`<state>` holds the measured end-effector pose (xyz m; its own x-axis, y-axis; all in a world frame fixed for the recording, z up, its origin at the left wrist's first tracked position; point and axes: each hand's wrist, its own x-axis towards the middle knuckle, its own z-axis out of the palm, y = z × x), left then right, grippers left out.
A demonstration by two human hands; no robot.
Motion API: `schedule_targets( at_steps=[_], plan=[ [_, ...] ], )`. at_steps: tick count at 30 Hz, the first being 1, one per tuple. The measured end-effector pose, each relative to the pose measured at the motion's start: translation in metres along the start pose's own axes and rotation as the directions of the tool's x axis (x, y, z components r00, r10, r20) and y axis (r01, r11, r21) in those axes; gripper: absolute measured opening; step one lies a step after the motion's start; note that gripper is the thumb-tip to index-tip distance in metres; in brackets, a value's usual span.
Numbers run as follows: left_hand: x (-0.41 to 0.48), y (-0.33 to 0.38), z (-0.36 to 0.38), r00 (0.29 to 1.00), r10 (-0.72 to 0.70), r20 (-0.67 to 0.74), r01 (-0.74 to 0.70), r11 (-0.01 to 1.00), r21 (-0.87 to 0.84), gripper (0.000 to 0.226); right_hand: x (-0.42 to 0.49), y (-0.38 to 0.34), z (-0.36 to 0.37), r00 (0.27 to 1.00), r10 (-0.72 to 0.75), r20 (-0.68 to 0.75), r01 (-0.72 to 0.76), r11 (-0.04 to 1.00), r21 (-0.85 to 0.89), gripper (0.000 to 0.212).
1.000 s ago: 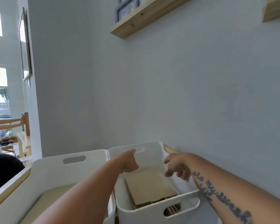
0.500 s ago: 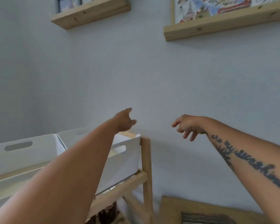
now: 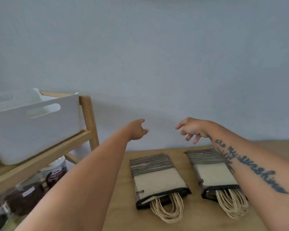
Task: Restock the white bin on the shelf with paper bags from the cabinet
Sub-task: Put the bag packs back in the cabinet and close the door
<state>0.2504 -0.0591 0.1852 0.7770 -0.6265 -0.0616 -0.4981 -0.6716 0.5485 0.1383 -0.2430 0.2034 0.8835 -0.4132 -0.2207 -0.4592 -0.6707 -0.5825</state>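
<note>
In the head view, both hands are hanging in the air over the far edge of a pale wooden tabletop [image 3: 198, 219], and neither is holding anything: the left hand [image 3: 138, 130] is sitting loosely curled with its fingertips pointing toward the wall, and the right hand [image 3: 193, 129] is drooping with its fingers spread and bent downward. Two flat bundles of paper bags in striped sleeves are lying on the tabletop below and nearer the body than the hands, side by side and apart, their long axes running away from the person, twisted paper handles spilling out of the near ends. The left bundle of paper bags [image 3: 157, 179] is lying beneath the gap between the hands, closer to the left forearm; the right bundle of paper bags [image 3: 210, 174] is lying directly under the right forearm, partly covered by it. The white plastic bin with a cut-out handle [image 3: 35, 127] is sitting well off to the left of the left hand, on the light wooden shelf [image 3: 45, 154], higher than the tabletop. Judging from this, each hand is standing over its own bundle, so reaching down and back looks the shortest way.
</note>
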Motion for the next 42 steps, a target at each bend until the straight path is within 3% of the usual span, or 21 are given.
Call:
schedule_targets(
  at_steps=[7, 12, 19, 28, 31, 36, 38, 42],
  plan=[
    [0.017, -0.032, 0.086, 0.986, 0.032, 0.163, -0.051, 0.992, 0.117, 0.061, 0.000, 0.082, 0.050, 0.982, 0.187, 0.032, -0.189, 0.980, 0.069, 0.039],
    [0.018, -0.029, 0.124, 0.976, 0.028, 0.214, -0.048, 0.995, 0.092, 0.058, 0.002, 0.118, 0.062, 0.970, 0.243, 0.020, -0.243, 0.963, 0.119, 0.042],
    [0.034, 0.009, 0.172, 0.969, 0.025, 0.246, -0.017, 0.999, -0.035, 0.060, 0.022, 0.167, 0.052, 0.969, 0.246, -0.010, -0.240, 0.951, 0.194, 0.042],
    [0.075, 0.061, 0.225, 0.956, 0.034, 0.291, -0.004, 0.995, -0.102, 0.057, 0.057, 0.256, 0.027, 0.953, 0.216, -0.211, -0.192, 0.973, 0.129, 0.045],
    [0.086, 0.069, 0.251, 0.948, 0.002, 0.317, 0.041, 0.991, -0.127, 0.060, 0.062, 0.283, 0.027, 0.955, 0.215, -0.206, -0.182, 0.969, 0.168, 0.055],
    [0.090, 0.077, 0.287, 0.934, -0.062, 0.351, 0.156, 0.956, -0.248, 0.068, 0.065, 0.312, 0.036, 0.971, 0.233, -0.053, -0.204, 0.923, 0.326, 0.073],
    [0.091, 0.080, 0.297, 0.923, -0.108, 0.369, 0.249, 0.899, -0.361, 0.069, 0.069, 0.318, 0.042, 0.974, 0.227, -0.013, -0.204, 0.896, 0.395, 0.074],
    [0.089, 0.087, 0.303, 0.908, -0.179, 0.380, 0.374, 0.755, -0.539, 0.066, 0.075, 0.318, 0.051, 0.965, 0.250, -0.078, -0.185, 0.862, 0.472, 0.075]
  ],
)
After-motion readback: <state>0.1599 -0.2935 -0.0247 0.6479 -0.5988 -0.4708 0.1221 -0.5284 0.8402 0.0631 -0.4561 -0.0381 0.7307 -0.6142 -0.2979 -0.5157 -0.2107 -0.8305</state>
